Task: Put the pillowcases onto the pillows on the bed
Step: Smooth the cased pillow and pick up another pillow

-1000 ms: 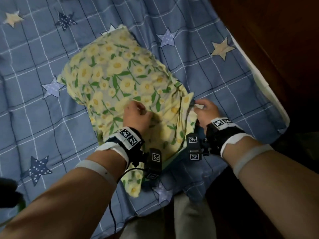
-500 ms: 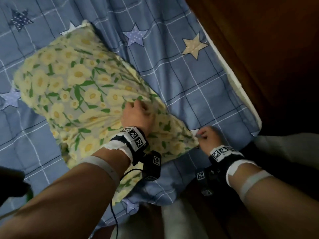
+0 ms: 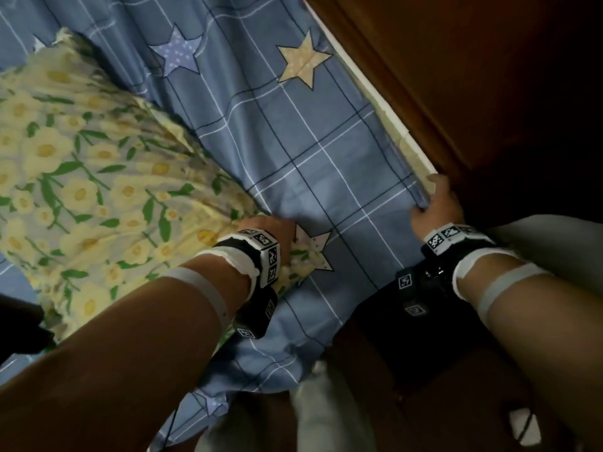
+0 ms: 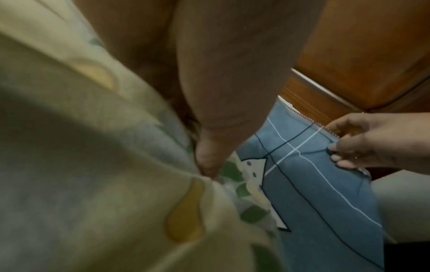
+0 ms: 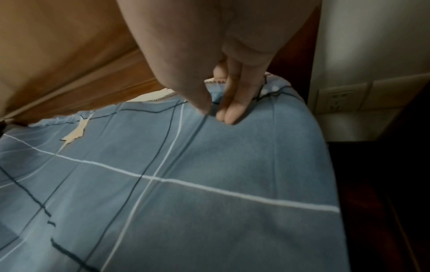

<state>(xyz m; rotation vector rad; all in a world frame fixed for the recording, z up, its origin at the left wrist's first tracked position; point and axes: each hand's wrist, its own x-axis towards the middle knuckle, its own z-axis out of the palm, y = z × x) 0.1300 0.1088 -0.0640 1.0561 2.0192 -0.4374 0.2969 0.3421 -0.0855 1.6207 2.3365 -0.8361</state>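
Note:
A pillow in yellow floral cloth [image 3: 81, 177] lies on the left of the bed, blurred and close in the left wrist view [image 4: 93, 165]. My left hand [image 3: 264, 228] grips its near right end, fingers dug into a bunched fold [image 4: 207, 162]. Blue checked, star-patterned fabric [image 3: 293, 151] spreads to the right and laps over that end of the pillow. My right hand [image 3: 434, 203] pinches the fabric's zippered edge [image 4: 309, 119] at the bed's right side, thumb and fingers closed on a fold [image 5: 223, 108]. Whether this fabric is a pillowcase or the sheet I cannot tell.
A dark wooden bed frame [image 3: 456, 93] runs along the right, just behind my right hand. A wall socket [image 5: 342, 99] sits on the pale wall beyond. My pale trouser legs [image 3: 548, 243] show below and right. A dark object [image 3: 16, 327] is at the left edge.
My right hand left the pillow's corner, moved right, and took the blue fabric's edge by the wooden frame. My left hand slid to the pillow's near end. The view swung right.

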